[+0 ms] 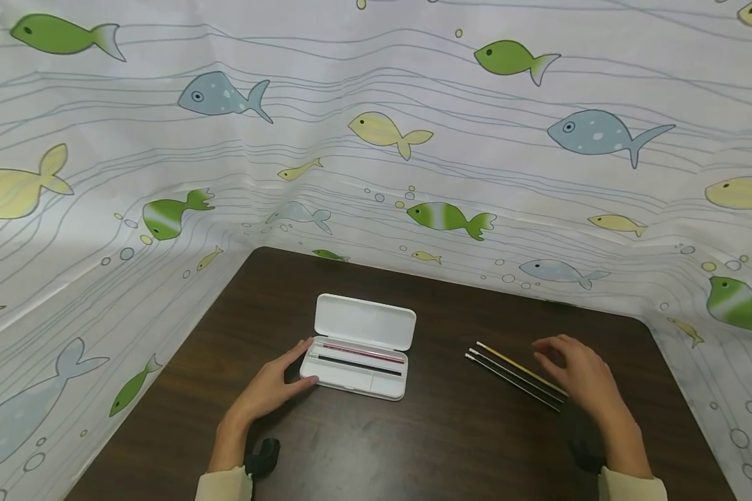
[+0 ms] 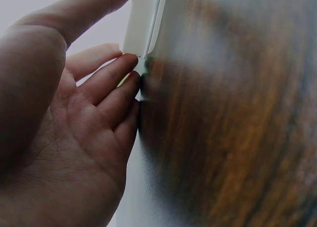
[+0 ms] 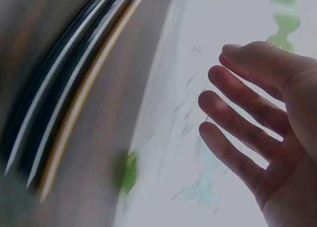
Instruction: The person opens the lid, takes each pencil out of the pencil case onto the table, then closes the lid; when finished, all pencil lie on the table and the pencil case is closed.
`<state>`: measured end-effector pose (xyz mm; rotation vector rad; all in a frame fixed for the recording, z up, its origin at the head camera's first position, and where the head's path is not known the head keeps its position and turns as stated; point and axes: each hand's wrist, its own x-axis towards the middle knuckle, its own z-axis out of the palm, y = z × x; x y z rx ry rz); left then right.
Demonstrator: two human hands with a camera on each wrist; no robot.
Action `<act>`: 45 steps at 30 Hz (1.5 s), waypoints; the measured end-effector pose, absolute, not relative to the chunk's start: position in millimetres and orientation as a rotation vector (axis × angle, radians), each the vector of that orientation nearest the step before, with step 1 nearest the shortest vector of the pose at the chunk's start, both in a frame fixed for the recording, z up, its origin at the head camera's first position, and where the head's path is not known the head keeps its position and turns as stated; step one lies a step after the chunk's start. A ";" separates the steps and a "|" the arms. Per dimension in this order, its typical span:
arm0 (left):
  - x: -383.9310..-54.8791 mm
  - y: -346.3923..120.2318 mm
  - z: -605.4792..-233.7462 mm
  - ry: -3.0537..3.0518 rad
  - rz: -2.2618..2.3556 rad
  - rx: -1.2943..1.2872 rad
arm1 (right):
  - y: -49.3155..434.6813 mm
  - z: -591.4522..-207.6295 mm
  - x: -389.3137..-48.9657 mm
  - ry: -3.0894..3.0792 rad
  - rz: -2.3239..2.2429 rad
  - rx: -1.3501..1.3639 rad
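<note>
An open white pencil case (image 1: 388, 388) lies on the dark table, its lid (image 1: 365, 321) folded back. Inside are a red pencil (image 1: 363, 353) and a black pencil (image 1: 357, 364). My left hand (image 1: 269, 390) holds the left end of the case between thumb and fingers; in the left wrist view the fingertips meet the case's end (image 2: 141, 24). To the right, a yellow pencil (image 1: 520, 367) and two dark pencils (image 1: 514, 380) lie side by side, slanted. Over their near right ends hovers my right hand (image 1: 579, 372), fingers relaxed, holding nothing; the right wrist view shows it apart from the blurred pencils.
The brown wood-grain table (image 1: 413, 445) has rounded far corners. A white sheet printed with fish (image 1: 388, 167) rises behind it and along both sides. Dark wrist-worn devices (image 1: 263, 457) sit at both wrists, below light sleeves (image 1: 224, 485).
</note>
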<state>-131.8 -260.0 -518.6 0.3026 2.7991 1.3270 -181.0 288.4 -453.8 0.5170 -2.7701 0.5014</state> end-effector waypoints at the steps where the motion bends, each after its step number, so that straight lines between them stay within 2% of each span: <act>1: -131.7 -260.3 -518.6 2.801 1.323 0.301 | 280.0 -448.7 -183.3 -2.739 0.494 0.550; 6: -132.0 -260.0 -518.9 2.818 1.303 0.308 | 214.6 -431.6 -199.3 -2.675 0.569 0.728; 12: -133.7 -255.6 -519.9 2.816 1.306 0.346 | 124.2 -431.5 -207.1 -2.685 0.735 0.879; 17: -135.9 -252.6 -519.7 2.818 1.302 0.358 | 78.9 -435.4 -204.8 -2.710 0.783 0.986; 21: -135.9 -252.7 -517.8 2.821 1.301 0.346 | 62.5 -441.7 -202.3 -2.687 0.765 1.003; 28: -132.2 -256.4 -516.9 2.825 1.294 0.322 | 38.0 -486.4 -197.0 -2.683 0.485 1.117; 31: -130.4 -258.2 -517.1 2.819 1.303 0.317 | 32.1 -498.6 -195.1 -2.664 0.445 1.067; 41: -129.9 -258.7 -515.9 2.831 1.307 0.322 | 23.5 -505.0 -194.6 -2.593 0.351 1.039; 45: -129.7 -259.0 -517.0 2.832 1.290 0.305 | 24.3 -503.6 -195.8 -2.643 0.481 1.006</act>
